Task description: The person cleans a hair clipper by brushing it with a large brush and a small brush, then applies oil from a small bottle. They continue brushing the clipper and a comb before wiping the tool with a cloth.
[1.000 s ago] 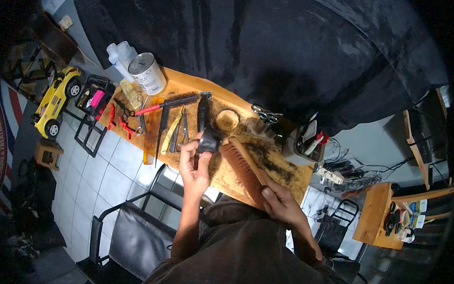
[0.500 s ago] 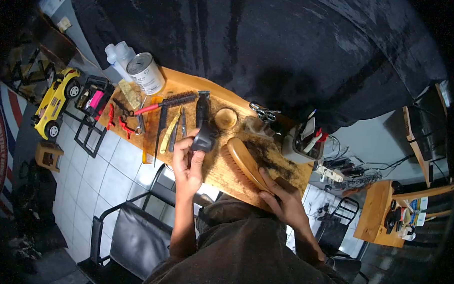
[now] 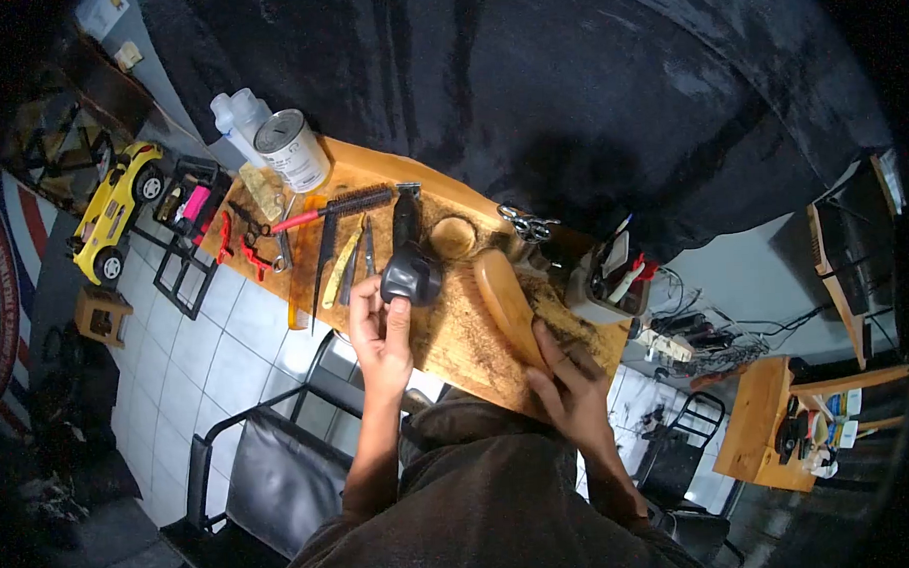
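Note:
My left hand (image 3: 381, 332) holds a dark clipper guard (image 3: 406, 277) just above the wooden shelf (image 3: 456, 334). My right hand (image 3: 568, 385) grips the handle of a large wooden brush (image 3: 503, 297), whose back faces up while it lies across the shelf. Dark hair clippings (image 3: 566, 315) are scattered on the wood beside the brush. A black hair clipper (image 3: 405, 221) lies just beyond the guard.
Combs, a red-handled brush (image 3: 337, 206), razors and red clips (image 3: 238, 246) lie on the shelf's left part. A tin can (image 3: 292, 147) and plastic bottles (image 3: 236, 113) stand at its far left. Scissors (image 3: 528, 224), a holder of tools (image 3: 610, 279), a black chair (image 3: 271, 481) below.
The brush has turned from bristles up to its wooden back up and swept toward the far edge. My left hand rotated the guard and moved it slightly left.

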Motion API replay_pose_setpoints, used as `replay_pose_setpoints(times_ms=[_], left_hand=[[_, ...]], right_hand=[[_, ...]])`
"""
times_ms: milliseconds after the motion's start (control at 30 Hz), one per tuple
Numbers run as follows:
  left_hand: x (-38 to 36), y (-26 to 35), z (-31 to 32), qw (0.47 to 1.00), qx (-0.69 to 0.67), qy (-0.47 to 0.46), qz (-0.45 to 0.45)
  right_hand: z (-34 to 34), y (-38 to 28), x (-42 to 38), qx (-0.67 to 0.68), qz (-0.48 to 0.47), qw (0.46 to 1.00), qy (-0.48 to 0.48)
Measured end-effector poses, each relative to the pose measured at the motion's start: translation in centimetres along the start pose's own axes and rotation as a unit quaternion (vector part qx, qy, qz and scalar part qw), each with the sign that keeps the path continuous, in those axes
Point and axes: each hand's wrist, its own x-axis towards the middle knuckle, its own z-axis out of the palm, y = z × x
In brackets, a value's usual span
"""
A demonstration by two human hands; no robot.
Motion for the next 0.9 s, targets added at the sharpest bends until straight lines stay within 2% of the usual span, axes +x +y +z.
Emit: replay_pose_setpoints(times_ms=[100, 133, 200, 300, 400, 467, 500, 600, 700, 800, 833, 900], left_hand=[[-0.8, 0.3, 1.0, 0.999, -0.022, -0.018, -0.028], [-0.9, 0.4, 1.6, 1.0, -0.013, -0.024, 0.013], [-1.0, 0.4, 1.0, 1.0, 0.003, -0.018, 0.013], [-0.8, 0.3, 0.5, 0.999, 0.018, -0.013, 0.032], [-1.2, 0.1, 1.4, 0.997, 0.051, -0.017, 0.055], [-1.9, -0.3, 1.2, 0.999, 0.012, -0.03, 0.014], [-1.9, -0.3, 1.3, 0.999, 0.008, -0.029, 0.035], [-1.7, -0.9, 0.9, 0.996, 0.004, -0.041, 0.084], [-1.9, -1.1, 0.6, 0.994, 0.042, -0.035, 0.097], [-2.5, -1.1, 1.2, 0.995, 0.043, -0.038, 0.08], [-2.8, -1.0, 1.4, 0.996, 0.036, -0.042, 0.071], [-3.4, -1.3, 1.3, 0.996, 0.042, -0.016, 0.082]], right_hand=[[1.2, 0.0, 0.0, 0.01, -0.047, 0.999, -0.012], [1.3, 0.2, -0.2, -0.002, -0.04, 0.999, -0.018], [1.4, 0.4, -0.1, -0.023, -0.03, 0.999, -0.032], [0.4, -0.2, 0.4, -0.057, -0.034, 0.998, 0.006], [0.3, -0.2, 0.4, -0.003, 0.018, 1.0, -0.013], [0.8, 0.1, 0.3, 0.013, -0.039, 0.999, -0.023], [1.1, 0.4, 0.2, 0.02, -0.066, 0.997, -0.028], [1.3, 0.8, 0.0, 0.038, 0.018, 0.997, -0.066], [0.7, 0.0, 0.2, 0.024, 0.071, 0.997, -0.024], [0.5, 0.7, -0.3, 0.093, 0.044, 0.995, -0.017], [0.5, 0.8, -0.6, 0.107, 0.045, 0.991, -0.06], [0.9, 0.4, -0.5, 0.098, 0.069, 0.99, -0.079]])
